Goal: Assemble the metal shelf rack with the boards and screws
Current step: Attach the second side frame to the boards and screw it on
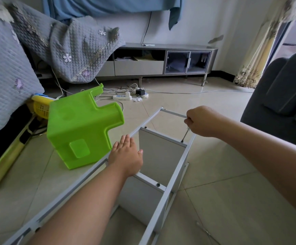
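- The metal shelf rack lies on its side on the tiled floor in front of me, its white rails running away from my knees toward the TV cabinet.
- My left hand rests flat, fingers straight, on the left rail and the edge of the near board, pressing down to keep the frame from shifting.
- My right hand is clenched round the handle of a screwdriver, whose shaft angles down to a screw at the right rail, where the far board meets it.
- Another screw head shows dark on the bracket of the near board; one more sits at the far board's left corner.
- Judgement: the step in hand is driving the far board's right-side screw, with the rack partly built.
- Risk: the shaft stands tilted, not square to the rail; if the tip rides out of the head it could chew the slot or skate across the white paint.
- Risk: the rack is braced only by my palm; hard turning could rock the frame and pull the board's hole off the screw.
- Risk: the green plastic stool lies tipped just beside the left rail, near my left hand, and a nudge from it could shove the rail.
- A power strip and its cables lie well apart, beyond the rack's far end.
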Available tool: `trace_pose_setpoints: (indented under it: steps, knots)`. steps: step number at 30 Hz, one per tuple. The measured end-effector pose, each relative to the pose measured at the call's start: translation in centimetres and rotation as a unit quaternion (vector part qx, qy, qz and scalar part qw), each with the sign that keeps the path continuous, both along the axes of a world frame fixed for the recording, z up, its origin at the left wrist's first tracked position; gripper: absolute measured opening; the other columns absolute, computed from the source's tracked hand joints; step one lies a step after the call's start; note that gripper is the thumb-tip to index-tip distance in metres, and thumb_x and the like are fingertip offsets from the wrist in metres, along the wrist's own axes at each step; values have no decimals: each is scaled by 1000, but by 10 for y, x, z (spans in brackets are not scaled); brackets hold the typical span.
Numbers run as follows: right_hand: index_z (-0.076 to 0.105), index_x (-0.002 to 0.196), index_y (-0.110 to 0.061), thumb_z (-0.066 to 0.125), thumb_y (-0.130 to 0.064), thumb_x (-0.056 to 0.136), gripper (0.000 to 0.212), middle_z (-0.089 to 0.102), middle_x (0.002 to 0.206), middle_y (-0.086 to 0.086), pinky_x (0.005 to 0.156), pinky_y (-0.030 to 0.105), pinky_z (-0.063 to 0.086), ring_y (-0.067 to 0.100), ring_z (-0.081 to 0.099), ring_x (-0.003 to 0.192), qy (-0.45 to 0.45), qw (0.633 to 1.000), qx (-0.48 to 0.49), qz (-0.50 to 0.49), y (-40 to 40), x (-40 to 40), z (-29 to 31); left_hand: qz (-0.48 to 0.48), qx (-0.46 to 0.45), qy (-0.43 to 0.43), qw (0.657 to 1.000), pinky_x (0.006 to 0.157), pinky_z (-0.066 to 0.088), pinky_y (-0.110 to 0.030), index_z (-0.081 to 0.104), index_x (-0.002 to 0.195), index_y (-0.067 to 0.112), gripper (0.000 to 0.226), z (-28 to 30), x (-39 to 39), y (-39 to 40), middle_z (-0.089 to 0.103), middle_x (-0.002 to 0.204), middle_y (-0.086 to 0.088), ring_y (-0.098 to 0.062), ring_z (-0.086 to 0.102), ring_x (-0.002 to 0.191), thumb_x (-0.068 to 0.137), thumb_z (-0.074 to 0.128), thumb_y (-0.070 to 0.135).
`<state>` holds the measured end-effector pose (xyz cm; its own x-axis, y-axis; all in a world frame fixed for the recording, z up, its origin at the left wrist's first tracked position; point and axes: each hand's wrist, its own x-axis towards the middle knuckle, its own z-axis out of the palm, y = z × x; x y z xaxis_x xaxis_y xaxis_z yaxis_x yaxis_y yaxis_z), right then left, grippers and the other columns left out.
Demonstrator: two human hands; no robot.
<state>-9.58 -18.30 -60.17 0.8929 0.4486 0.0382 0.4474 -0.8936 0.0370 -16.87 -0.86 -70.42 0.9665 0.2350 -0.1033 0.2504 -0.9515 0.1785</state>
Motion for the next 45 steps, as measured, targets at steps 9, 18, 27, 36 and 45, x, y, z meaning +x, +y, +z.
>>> trace_pose_setpoints:
  steps: [9, 18, 27, 36, 45]
  knots:
    - [54, 94, -1, 32, -21, 100, 31, 44, 85, 8, 80, 30, 40, 29, 50, 94, 66, 997, -7, -37, 8, 9, 18, -3, 14, -12, 1000, 116, -1, -34, 0, 147, 3, 58, -3, 0, 0, -3, 156, -11, -20, -4, 145, 100, 20, 31]
    - [35, 88, -5, 37, -13, 97, 12, 52, 81, 13, 49, 23, 37, 18, 44, 53, 139, 981, -126, -43, 13, 12, 27, -7, 37, -8, 999, 117, 1, -34, 0, 147, 4, 57, -6, 4, 1, -4, 156, -9, -19, -4, 145, 101, 17, 32]
    - [56, 110, -11, 38, -14, 95, 23, 47, 82, 1, 63, 25, 38, 20, 48, 80, 36, 980, -166, -100, 17, 11, 21, -7, 40, -28, 999, 117, 3, -33, 2, 147, 4, 57, -3, 3, -5, -1, 157, -9, -18, -1, 145, 100, 19, 31]
    - [56, 110, 0, 40, -19, 97, 29, 60, 111, 16, 73, 27, 34, 28, 55, 103, -80, 995, 16, 60, 46, 11, 12, 3, -2, -31, 1000, 117, -1, -32, 1, 148, 6, 57, -3, 3, -1, -4, 157, -7, -17, -4, 145, 100, 20, 31]
    - [59, 113, -11, 39, -9, 93, 28, 56, 113, 10, 90, 30, 33, 30, 53, 102, -77, 989, 91, 90, 76, 26, -27, 0, -10, -62, 998, 116, 3, -33, 8, 147, 2, 57, -6, -2, 2, 4, 156, -10, -18, 1, 145, 99, 25, 28]
